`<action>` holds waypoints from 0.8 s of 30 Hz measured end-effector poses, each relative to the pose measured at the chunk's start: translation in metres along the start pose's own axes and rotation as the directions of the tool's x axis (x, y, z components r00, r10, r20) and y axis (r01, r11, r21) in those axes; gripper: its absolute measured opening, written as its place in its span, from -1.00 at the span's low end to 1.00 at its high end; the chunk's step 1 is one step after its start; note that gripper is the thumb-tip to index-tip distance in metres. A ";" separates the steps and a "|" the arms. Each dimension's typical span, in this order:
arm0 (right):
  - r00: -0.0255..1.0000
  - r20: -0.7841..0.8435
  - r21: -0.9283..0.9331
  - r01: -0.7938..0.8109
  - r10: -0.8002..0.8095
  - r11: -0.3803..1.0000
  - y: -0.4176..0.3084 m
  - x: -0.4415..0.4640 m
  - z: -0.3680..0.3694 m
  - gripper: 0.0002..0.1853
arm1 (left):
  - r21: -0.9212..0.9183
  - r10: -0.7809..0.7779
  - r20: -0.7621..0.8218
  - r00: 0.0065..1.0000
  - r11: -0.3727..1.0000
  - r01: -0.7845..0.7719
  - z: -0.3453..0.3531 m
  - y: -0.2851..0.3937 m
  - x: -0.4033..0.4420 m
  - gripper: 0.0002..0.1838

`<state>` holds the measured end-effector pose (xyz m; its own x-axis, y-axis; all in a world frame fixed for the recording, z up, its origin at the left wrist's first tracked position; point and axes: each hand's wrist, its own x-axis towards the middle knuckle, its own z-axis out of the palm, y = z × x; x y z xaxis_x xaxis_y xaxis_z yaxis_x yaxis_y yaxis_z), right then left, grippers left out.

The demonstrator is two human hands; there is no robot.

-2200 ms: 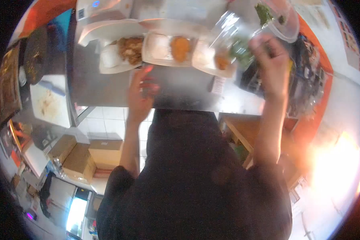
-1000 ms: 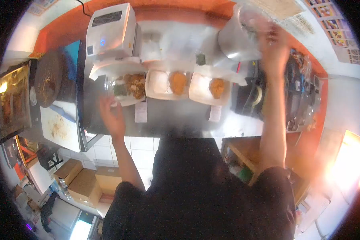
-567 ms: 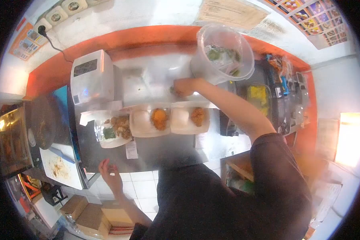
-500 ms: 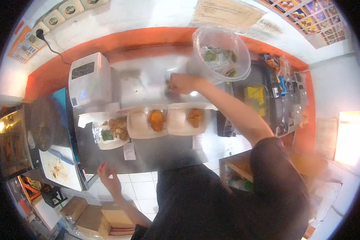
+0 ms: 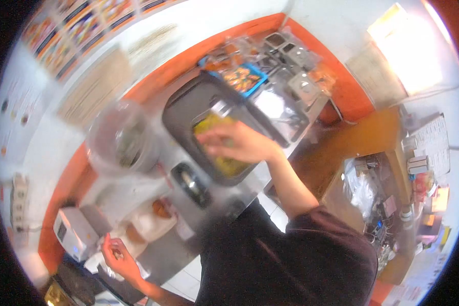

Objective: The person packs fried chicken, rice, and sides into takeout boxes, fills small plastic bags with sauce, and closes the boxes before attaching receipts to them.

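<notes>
My right hand (image 5: pixel 234 144), blurred, reaches over a black tub (image 5: pixel 186 104) that has yellow food (image 5: pixel 209 125) in it. Its fingers look stretched and apart, and I see nothing held. A shiny metal piece (image 5: pixel 220 108) shows just beyond them. My left hand (image 5: pixel 118 256) hovers by the open white food boxes (image 5: pixel 147 224), fingers loosely curled with gaps and nothing visible between them. Orange-brown food (image 5: pixel 161 208) lies in one box. The left arm covers part of the boxes at the near left.
A clear bucket (image 5: pixel 99 148) with green contents stands against the wall. Beside the tub is a dark oval container (image 5: pixel 190 184). A white printer-like device (image 5: pixel 72 235) is at left. Farther back are a blue tray (image 5: pixel 252 79) and several lidded containers (image 5: pixel 303 86).
The view has swung right. My right hand has moved from the counter by the bucket to over the black tub. My left hand is now nearer the white boxes.
</notes>
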<state>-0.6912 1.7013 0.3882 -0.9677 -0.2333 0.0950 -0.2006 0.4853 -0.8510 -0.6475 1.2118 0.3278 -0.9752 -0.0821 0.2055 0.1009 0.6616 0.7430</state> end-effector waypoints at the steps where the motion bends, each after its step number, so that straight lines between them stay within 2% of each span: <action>1: 0.997 -0.041 0.070 -0.057 0.060 0.996 0.027 -0.032 -0.022 -0.66 | 0.054 -0.001 0.018 1.000 0.999 0.000 0.024 0.020 -0.002 -0.67; 2: 0.989 -0.080 0.145 -0.110 0.122 0.983 0.062 -0.063 -0.042 -0.68 | 0.050 0.028 0.032 0.999 0.998 -0.029 0.047 0.037 -0.010 -0.67; 4: 0.925 -0.048 0.352 -0.338 0.377 0.873 0.119 -0.120 -0.081 -0.76 | 0.052 -0.076 0.180 0.981 0.996 0.067 0.109 0.068 -0.029 -0.83; 5: 0.917 -0.064 0.370 -0.344 0.393 0.863 0.145 -0.144 -0.102 -0.76 | 0.033 -0.081 0.222 0.972 0.997 0.075 0.142 0.091 -0.040 -0.87; 6: 0.913 -0.025 0.286 -0.384 0.408 0.878 0.167 -0.167 -0.122 -0.76 | 0.019 -0.082 0.265 0.961 0.997 0.080 0.177 0.108 -0.050 -0.88; 7: 0.907 0.009 0.195 -0.414 0.421 0.889 0.182 -0.184 -0.139 -0.75 | -0.257 -0.149 0.333 0.931 0.936 0.241 0.217 0.101 -0.064 -0.83; 9: 0.888 0.011 0.234 -0.448 0.459 0.863 0.193 -0.208 -0.186 -0.75 | -0.238 -0.219 0.506 0.834 0.894 0.379 0.266 0.166 -0.080 -0.77; 10: 0.874 0.038 0.248 -0.478 0.485 0.842 0.195 -0.217 -0.208 -0.75 | 0.023 -0.264 0.574 0.775 0.951 0.307 0.283 0.240 -0.079 -0.75; 11: 0.853 0.010 0.243 -0.509 0.522 0.826 0.196 -0.223 -0.227 -0.75 | 0.018 -0.254 0.576 0.777 0.954 0.299 0.293 0.275 -0.081 -0.75; 13: 0.833 -0.030 0.280 -0.524 0.553 0.804 0.201 -0.236 -0.262 -0.76 | 0.000 -0.141 0.798 0.586 0.972 0.235 0.309 0.322 -0.080 -0.73; 14: 0.807 -0.058 0.320 -0.542 0.587 0.777 0.204 -0.245 -0.276 -0.78 | -0.006 -0.120 0.802 0.585 0.978 0.209 0.317 0.327 -0.083 -0.73; 16: 0.787 -0.231 0.398 -0.459 0.571 0.794 0.252 -0.278 -0.290 -0.82 | -0.073 0.001 0.795 0.607 0.993 0.093 0.331 0.322 -0.087 -0.72; 18: 0.642 -0.443 0.119 -0.650 0.626 0.750 0.284 -0.310 -0.313 -0.85 | -0.035 -0.015 0.812 0.584 0.997 0.074 0.331 0.314 -0.087 -0.68; 19: 0.639 -0.452 0.106 -0.654 0.622 0.749 0.310 -0.328 -0.327 -0.85 | -0.032 0.068 0.799 0.598 0.997 -0.070 0.338 0.292 -0.082 -0.66; 20: 0.592 -0.520 0.127 -0.660 0.616 0.741 0.345 -0.345 -0.345 -0.81 | -0.030 0.153 0.777 0.610 0.978 -0.207 0.347 0.279 -0.079 -0.63; 21: 0.541 -0.573 0.165 -0.660 0.616 0.733 0.376 -0.359 -0.358 -0.77 | -0.053 0.146 0.765 0.627 0.985 -0.164 0.340 0.285 -0.078 -0.63; 22: 0.551 -0.570 0.161 -0.653 0.610 0.740 0.399 -0.367 -0.378 -0.77 | 0.055 0.146 0.705 0.694 0.964 -0.259 0.335 0.279 -0.083 -0.55; 24: 0.281 -0.693 0.225 -0.791 0.664 0.569 0.451 -0.373 -0.418 -0.76 | 0.051 -0.099 0.655 0.749 0.995 0.088 0.330 0.277 -0.090 -0.45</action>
<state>-0.4842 2.3600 0.1848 -0.5105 0.8407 -0.1806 0.6857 0.2712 -0.6755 -0.5969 1.6481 0.3047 -0.8698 0.3607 -0.3368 0.0049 0.6888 0.7250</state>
